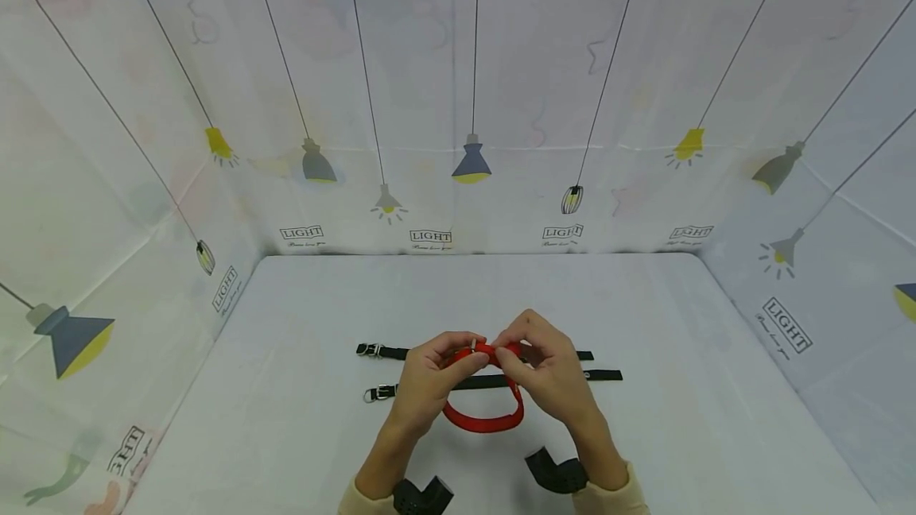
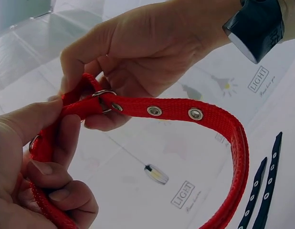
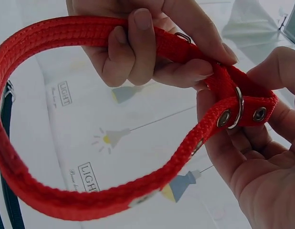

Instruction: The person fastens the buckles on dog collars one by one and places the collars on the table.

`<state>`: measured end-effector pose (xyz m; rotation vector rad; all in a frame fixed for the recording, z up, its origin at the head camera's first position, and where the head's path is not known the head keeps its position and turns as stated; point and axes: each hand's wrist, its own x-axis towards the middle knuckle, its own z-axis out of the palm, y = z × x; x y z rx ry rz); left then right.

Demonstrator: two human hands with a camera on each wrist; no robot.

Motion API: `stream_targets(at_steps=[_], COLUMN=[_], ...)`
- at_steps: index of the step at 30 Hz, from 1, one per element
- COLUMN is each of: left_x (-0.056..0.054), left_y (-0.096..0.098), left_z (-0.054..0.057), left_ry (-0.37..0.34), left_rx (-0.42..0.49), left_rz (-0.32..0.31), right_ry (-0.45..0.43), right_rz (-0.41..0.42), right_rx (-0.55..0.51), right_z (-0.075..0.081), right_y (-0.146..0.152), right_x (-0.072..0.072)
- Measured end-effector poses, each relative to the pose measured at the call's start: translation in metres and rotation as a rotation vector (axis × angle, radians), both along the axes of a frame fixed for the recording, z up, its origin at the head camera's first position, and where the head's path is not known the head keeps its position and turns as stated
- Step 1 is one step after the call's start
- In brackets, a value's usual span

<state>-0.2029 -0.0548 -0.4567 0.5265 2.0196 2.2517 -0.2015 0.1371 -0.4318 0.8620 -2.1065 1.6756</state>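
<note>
A red dog collar [image 1: 483,424] with metal eyelets hangs as a loop beneath both hands, held up above the white table. My left hand [image 1: 429,380] grips the webbing beside a small metal D-ring [image 3: 184,37], fingers curled round it. My right hand [image 1: 547,368] pinches the strap end, which forms a small bend. Between the hands a metal ring [image 2: 105,94] surrounds the strap; eyelets show on both sides of it in the right wrist view. Fingers partly hide the buckle area.
Two black collars lie crosswise on the table [image 1: 286,420] behind the hands: a farther one with a metal buckle [image 1: 370,350] and a nearer one [image 1: 479,382]. White lamp-printed cloth walls [image 1: 515,62] enclose the table at back and sides.
</note>
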Motion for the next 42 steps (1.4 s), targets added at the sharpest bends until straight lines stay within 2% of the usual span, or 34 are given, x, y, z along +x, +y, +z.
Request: stream_targets(at_steps=[8, 15, 18, 24, 32, 38, 42], left_x=[-0.001, -0.002, -0.002, -0.002, -0.002, -0.003, -0.002], left_y=[-0.004, -0.005, -0.005, -0.006, -0.005, -0.004, -0.004], left_z=[0.001, 0.001, 0.002, 0.002, 0.001, 0.002, 0.003], left_ry=[0.024, 0.053, 0.057, 0.014, -0.006, -0.042, -0.049], left_rx=[-0.046, -0.012, 0.006, 0.017, 0.023, 0.063, 0.054], left_rz=[-0.015, -0.042, -0.032, 0.013, 0.070, 0.077, 0.077], right_ry=[-0.046, -0.037, -0.051, -0.117, -0.102, -0.083, -0.051], right_rz=[0.036, 0.085, 0.054, -0.047, -0.014, 0.004, -0.024], right_rx=[0.034, 0.066, 0.057, 0.038, 0.037, 0.035, 0.014], right_z=[-0.001, -0.002, -0.002, 0.000, -0.003, -0.005, -0.005], right_y=[0.002, 0.003, 0.000, -0.005, -0.006, -0.007, -0.010], right_x=[-0.001, -0.004, -0.004, -0.002, -0.002, -0.004, -0.003])
